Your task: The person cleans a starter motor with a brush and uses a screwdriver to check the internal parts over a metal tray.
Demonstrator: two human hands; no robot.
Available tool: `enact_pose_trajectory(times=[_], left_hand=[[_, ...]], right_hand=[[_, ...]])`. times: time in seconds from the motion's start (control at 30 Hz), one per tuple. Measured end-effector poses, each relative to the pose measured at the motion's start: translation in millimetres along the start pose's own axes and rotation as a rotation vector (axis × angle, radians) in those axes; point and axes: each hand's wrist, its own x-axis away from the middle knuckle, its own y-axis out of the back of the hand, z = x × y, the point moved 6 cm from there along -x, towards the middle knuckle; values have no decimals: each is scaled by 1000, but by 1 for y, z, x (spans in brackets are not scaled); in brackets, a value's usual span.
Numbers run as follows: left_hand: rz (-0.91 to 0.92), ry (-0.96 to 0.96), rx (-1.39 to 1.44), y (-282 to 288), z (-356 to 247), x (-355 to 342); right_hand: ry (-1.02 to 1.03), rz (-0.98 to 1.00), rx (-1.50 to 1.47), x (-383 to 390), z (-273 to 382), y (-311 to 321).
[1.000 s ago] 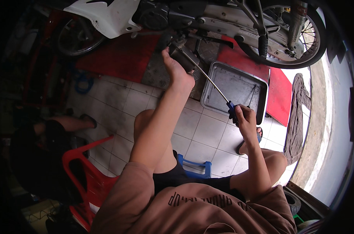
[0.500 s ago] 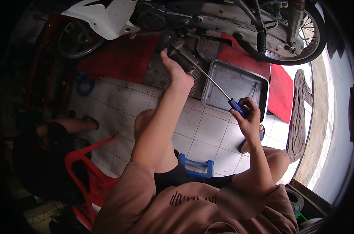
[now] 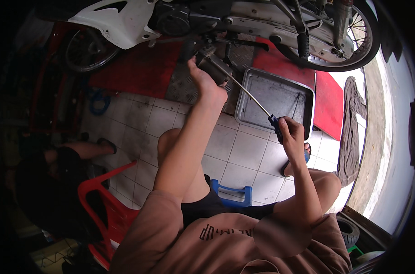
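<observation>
My left hand [image 3: 206, 83] is wrapped around the underside of a dark, boxy metal part [image 3: 215, 67] just below the motorcycle; most of its fingers are hidden behind the part. In my right hand [image 3: 293, 135] is a screwdriver [image 3: 252, 97] with a blue-and-black handle and a long thin shaft. My right thumb lies along the handle and the fingers curl round it. The shaft points up and left, and its tip meets the lower right side of the boxy part; exactly what it sits on is too small to tell.
A white motorcycle [image 3: 125, 23] stands across the top on a red platform [image 3: 139, 68]. Below its rear wheel sits a shallow metal tray [image 3: 266, 98]. A red chair [image 3: 118, 219] and another person's leg [image 3: 86, 150] are at left. Grey cloth [image 3: 349, 137] lies at right.
My right hand has rolled around the screwdriver handle, from fingertips on its side to thumb along it with curled fingers. The left hand keeps its place.
</observation>
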Motion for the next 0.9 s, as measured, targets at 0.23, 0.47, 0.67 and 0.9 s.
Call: enact_pose_trajectory(times=[0.23,0.47,0.67,0.9], left_hand=[[-13,0,21,1,-1,1],[-15,11,12,3,0,0],[-1,22,11,1,6,-1],[-16,1,4,5,-1,0]], right_hand=[[84,6,172,-2,2,5],[317,-133,121,5,26,-7],[140,18,108,4,16,-6],[133,-44,149,1,15,0]])
